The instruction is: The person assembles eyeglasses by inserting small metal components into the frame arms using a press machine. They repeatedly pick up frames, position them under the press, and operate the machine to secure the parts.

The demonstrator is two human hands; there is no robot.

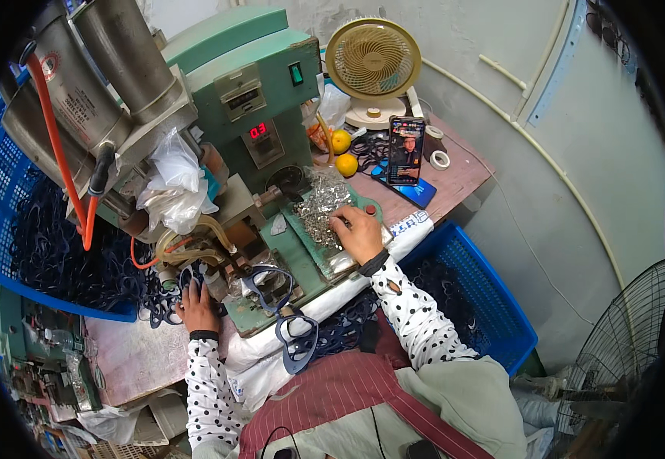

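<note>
My right hand (360, 236) rests over a heap of small shiny metal pieces (325, 203) in a green tray on the machine. Its thumb and forefinger are pinched at the edge of the heap, and what lies between them is too small to name. Lower left, my left hand (198, 312) has its fingers bent round dark blue plastic eyeglass frames (187, 277) beside the machine's base. Between my hands, one blue eyeglass frame (290, 287) sits at the machine's work point. Another frame (298, 344) hangs over the white-wrapped front edge.
The green machine (275, 76) has metal cylinders (130, 57) and orange hoses at left. Blue baskets (493, 275) hold dark frames on both sides. Behind the tray are a phone (406, 149), oranges (346, 164), tape rolls and a desk fan (373, 61). A floor fan (623, 344) stands right.
</note>
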